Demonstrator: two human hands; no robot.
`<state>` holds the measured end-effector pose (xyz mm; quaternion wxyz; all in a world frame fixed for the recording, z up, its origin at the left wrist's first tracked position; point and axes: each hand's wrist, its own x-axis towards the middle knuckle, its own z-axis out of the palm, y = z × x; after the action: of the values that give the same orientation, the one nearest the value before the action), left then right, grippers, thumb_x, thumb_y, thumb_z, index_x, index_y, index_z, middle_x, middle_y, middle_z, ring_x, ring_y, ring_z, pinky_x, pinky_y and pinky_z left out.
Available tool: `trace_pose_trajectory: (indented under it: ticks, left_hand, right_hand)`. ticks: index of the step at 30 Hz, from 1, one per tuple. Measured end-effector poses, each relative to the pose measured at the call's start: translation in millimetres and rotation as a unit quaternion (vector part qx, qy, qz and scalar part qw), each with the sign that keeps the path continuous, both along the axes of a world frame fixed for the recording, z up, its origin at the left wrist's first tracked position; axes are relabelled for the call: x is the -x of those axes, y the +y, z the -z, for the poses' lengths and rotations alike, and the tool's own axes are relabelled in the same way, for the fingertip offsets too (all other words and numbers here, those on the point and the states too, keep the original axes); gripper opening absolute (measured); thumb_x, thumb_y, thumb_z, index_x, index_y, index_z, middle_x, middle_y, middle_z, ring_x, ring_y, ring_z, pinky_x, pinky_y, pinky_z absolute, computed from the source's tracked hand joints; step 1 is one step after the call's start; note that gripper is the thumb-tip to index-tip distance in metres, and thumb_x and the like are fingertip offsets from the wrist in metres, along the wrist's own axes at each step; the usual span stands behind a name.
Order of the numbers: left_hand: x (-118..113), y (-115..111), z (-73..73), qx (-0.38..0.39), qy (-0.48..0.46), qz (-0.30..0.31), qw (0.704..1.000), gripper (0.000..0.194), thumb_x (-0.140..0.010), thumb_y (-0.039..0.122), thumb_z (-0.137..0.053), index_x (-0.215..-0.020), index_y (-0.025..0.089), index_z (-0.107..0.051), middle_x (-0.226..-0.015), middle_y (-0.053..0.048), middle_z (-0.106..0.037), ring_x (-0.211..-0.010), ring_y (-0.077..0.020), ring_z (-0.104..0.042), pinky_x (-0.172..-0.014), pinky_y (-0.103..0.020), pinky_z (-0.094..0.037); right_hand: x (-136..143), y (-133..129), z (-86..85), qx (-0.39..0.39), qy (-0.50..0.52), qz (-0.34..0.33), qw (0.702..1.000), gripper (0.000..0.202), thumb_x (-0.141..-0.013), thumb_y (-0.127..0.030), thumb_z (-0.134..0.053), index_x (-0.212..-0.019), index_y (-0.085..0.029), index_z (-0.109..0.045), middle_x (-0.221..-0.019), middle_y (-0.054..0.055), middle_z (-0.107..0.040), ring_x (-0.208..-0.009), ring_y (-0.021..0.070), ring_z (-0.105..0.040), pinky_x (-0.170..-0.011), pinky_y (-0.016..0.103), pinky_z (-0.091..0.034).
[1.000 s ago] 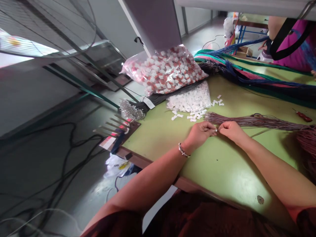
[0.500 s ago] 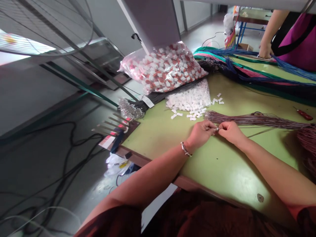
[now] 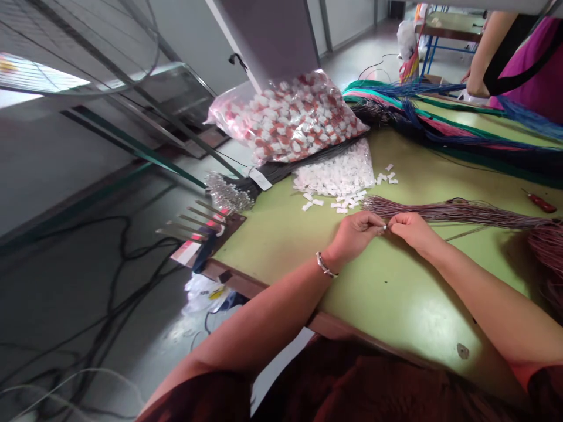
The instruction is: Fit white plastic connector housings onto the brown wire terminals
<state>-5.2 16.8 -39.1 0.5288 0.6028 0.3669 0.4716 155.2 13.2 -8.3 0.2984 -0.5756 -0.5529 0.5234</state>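
My left hand (image 3: 357, 235) pinches a small white plastic connector (image 3: 384, 227) between thumb and finger. Close against it, my right hand (image 3: 411, 231) is closed in a pinch at the connector's other side; a thin wire seems to be in its fingers, though most of it is hidden. Just beyond both hands lies a long bundle of brown wires (image 3: 440, 210), its metal-tipped ends toward the left. Loose white connectors (image 3: 341, 205) are scattered in front of a clear bag of white connectors (image 3: 338, 170).
Behind stands a big bag of white and orange parts (image 3: 290, 120) above black wires (image 3: 285, 173). A red-handled tool (image 3: 542, 203) lies at right. Metal prongs (image 3: 197, 221) jut from the table's left corner. Across the table, a person's hand (image 3: 477, 85) is by blue wires (image 3: 528, 117).
My hands stay nearly in place, with the white connector now showing more between the fingertips. The other person's hand has shifted slightly. The view has moved a little.
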Motion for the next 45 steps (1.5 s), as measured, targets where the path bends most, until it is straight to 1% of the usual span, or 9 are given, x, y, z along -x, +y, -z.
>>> trace_pose_trajectory:
  ticks: [6, 12, 19, 26, 32, 35, 39, 42, 45]
  left_hand:
    - [-5, -4, -6.6, 0.016, 0.031, 0.0, 0.999, 0.004, -0.071, 0.012, -0.061, -0.068, 0.014, -0.062, -0.063, 0.0, -0.063, -0.058, -0.0084, -0.058, -0.059, -0.023, -0.05]
    - [-1, -4, -6.5, 0.024, 0.072, -0.004, 0.997, 0.003, -0.071, 0.013, -0.061, -0.069, 0.015, -0.062, -0.063, 0.0, -0.063, -0.059, -0.0093, -0.058, -0.058, -0.023, -0.049]
    - [1, 0, -0.5, -0.046, 0.066, -0.016, 0.997, 0.003, -0.071, 0.014, -0.061, -0.069, 0.016, -0.061, -0.073, -0.003, -0.063, -0.068, -0.0112, -0.059, -0.067, -0.027, -0.051]
    - [-4, -1, 0.1, -0.096, 0.096, -0.005, 0.991, 0.008, -0.073, 0.012, -0.059, -0.069, 0.017, -0.063, -0.074, -0.002, -0.064, -0.07, -0.0117, -0.059, -0.067, -0.027, -0.051]
    - [-3, -4, -5.3, -0.04, 0.1, -0.006, 0.994, 0.007, -0.071, 0.012, -0.059, -0.069, 0.016, -0.064, -0.071, -0.002, -0.063, -0.064, -0.0109, -0.058, -0.063, -0.026, -0.05]
    - [4, -4, -9.1, 0.007, 0.139, 0.005, 0.99, 0.004, -0.071, 0.015, -0.062, -0.071, 0.015, -0.065, -0.069, -0.003, -0.064, -0.059, -0.0105, -0.057, -0.058, -0.024, -0.048]
    - [17, -14, -14.9, 0.003, 0.247, 0.038, 0.968, 0.006, -0.072, 0.018, -0.062, -0.07, 0.017, -0.067, -0.065, -0.002, -0.065, -0.055, -0.0101, -0.053, -0.053, -0.023, -0.043]
    - [26, -30, -23.9, -0.074, 0.282, 0.088, 0.952, 0.007, -0.074, 0.02, -0.062, -0.073, 0.019, -0.069, -0.072, -0.003, -0.066, -0.065, -0.0126, -0.057, -0.064, -0.025, -0.046]
    - [33, -36, -33.8, -0.108, 0.246, 0.166, 0.949, 0.007, -0.072, 0.025, -0.066, -0.07, 0.02, -0.07, -0.077, -0.004, -0.067, -0.072, -0.0141, -0.059, -0.072, -0.026, -0.047]
  right_hand:
    - [0, -1, -0.5, -0.038, -0.023, -0.014, 0.999, 0.013, -0.056, -0.029, -0.047, -0.051, -0.017, -0.049, -0.046, -0.006, -0.038, -0.048, 0.0072, -0.029, -0.047, 0.022, -0.022]
    - [-2, 1, 1.7, -0.026, -0.028, -0.028, 0.999, 0.014, -0.056, -0.028, -0.046, -0.053, -0.017, -0.052, -0.046, -0.006, -0.039, -0.047, 0.0076, -0.03, -0.046, 0.023, -0.023]
    - [-2, 3, 2.5, 0.018, 0.0, 0.001, 1.0, 0.012, -0.055, -0.027, -0.048, -0.054, -0.016, -0.054, -0.044, -0.006, -0.041, -0.045, 0.0069, -0.03, -0.044, 0.022, -0.02]
    - [-1, 2, 4.3, -0.002, 0.013, -0.012, 1.0, 0.012, -0.056, -0.027, -0.048, -0.05, -0.017, -0.05, -0.043, -0.007, -0.037, -0.046, 0.0067, -0.028, -0.046, 0.022, -0.021]
    - [-3, 1, 4.2, -0.017, -0.027, -0.026, 0.999, 0.014, -0.058, -0.029, -0.047, -0.053, -0.017, -0.051, -0.044, -0.007, -0.038, -0.045, 0.0071, -0.029, -0.046, 0.022, -0.022]
    - [-6, -1, -3.2, -0.017, -0.07, -0.083, 0.994, 0.014, -0.062, -0.028, -0.047, -0.055, -0.017, -0.052, -0.046, -0.006, -0.041, -0.046, 0.0078, -0.032, -0.047, 0.023, -0.024]
    - [-7, -3, -15.7, -0.118, -0.232, -0.164, 0.952, 0.015, -0.07, -0.028, -0.053, -0.061, -0.018, -0.059, -0.058, -0.001, -0.055, -0.053, 0.0108, -0.042, -0.054, 0.025, -0.03]
    - [-5, 1, -14.5, -0.264, -0.336, -0.142, 0.893, 0.019, -0.079, -0.03, -0.052, -0.085, -0.02, -0.067, -0.082, 0.006, -0.063, -0.07, 0.016, -0.051, -0.065, 0.029, -0.036]
    - [2, 7, -5.0, -0.332, -0.394, -0.142, 0.845, 0.021, -0.08, -0.027, -0.054, -0.095, -0.019, -0.065, -0.096, 0.009, -0.059, -0.089, 0.0214, -0.05, -0.077, 0.032, -0.038]
